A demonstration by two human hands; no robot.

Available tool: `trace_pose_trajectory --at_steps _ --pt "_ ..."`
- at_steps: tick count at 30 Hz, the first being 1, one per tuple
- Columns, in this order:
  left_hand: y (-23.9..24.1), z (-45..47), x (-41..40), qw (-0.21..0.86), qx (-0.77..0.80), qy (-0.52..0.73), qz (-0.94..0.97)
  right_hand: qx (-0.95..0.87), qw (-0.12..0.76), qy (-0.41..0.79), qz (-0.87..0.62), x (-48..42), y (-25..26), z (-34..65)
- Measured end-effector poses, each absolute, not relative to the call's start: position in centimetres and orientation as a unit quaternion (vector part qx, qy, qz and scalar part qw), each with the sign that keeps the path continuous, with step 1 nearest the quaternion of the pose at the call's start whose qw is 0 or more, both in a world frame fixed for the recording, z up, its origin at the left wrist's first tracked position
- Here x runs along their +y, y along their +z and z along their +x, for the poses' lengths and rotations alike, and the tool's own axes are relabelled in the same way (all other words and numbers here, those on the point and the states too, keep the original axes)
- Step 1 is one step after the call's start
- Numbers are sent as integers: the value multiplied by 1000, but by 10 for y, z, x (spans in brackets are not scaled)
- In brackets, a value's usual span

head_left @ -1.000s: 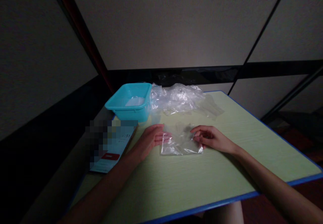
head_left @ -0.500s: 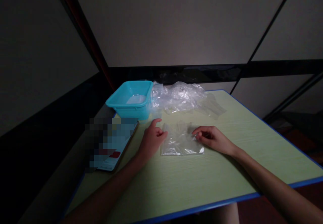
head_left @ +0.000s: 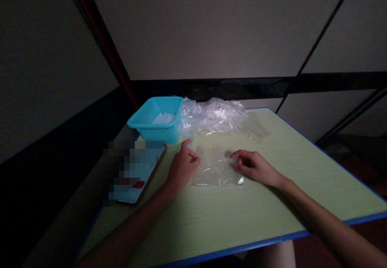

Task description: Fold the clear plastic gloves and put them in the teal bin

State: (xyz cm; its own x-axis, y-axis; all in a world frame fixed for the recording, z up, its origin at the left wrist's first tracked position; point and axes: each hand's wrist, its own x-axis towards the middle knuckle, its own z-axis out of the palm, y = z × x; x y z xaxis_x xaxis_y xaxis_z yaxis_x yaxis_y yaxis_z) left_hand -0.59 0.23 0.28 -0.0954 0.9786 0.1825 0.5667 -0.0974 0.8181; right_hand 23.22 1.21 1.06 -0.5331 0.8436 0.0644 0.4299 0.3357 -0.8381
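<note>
Resting on the table [head_left: 217, 223], head view: both forearms come in from the near edge, L from lower left, R from lower right, and the hands meet at a flat clear bag [head_left: 215, 167].

Left hand [head_left: 182, 166] sits w/ its heel on the tabletop just beside the bag's left edge. Its index finger is lifted and points away from the body, and the other fingers are half-curled toward the bag. Fingertips look to be at the film's edge, but the pic is too dim to tell if they pinch it or only touch.

Right hand [head_left: 256, 168] lies palm down at the bag's right side, knuckles up. Its fingers are bent, w/ the tips on the upper right part of the film. Can't tell if the film is nipped between thumb and fingers or just pressed flat.

The bag lies flat approx mid-table between the two hands, nothing on top of it.

Behind it, toward the far edge, is a crumpled pile of clear bags [head_left: 216, 116], apart from the flat one. The pile's left side is up against a teal tub [head_left: 144, 119] at the far left corner. The tub holds something pale and flat on its floor, prob more film, not clear enough to say.

Left of the left wrist lies a printed card [head_left: 142, 179], partly blurred out, w/ a red patch.
</note>
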Motion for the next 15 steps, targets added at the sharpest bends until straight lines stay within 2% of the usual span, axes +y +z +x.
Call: trace_pose_trajectory --at_steps 10,15 --pt "2 4 25 286 628 452 564 -760 290 403 -420 10 12 228" --pt "1 4 29 302 618 467 556 -767 310 357 -433 11 10 227"
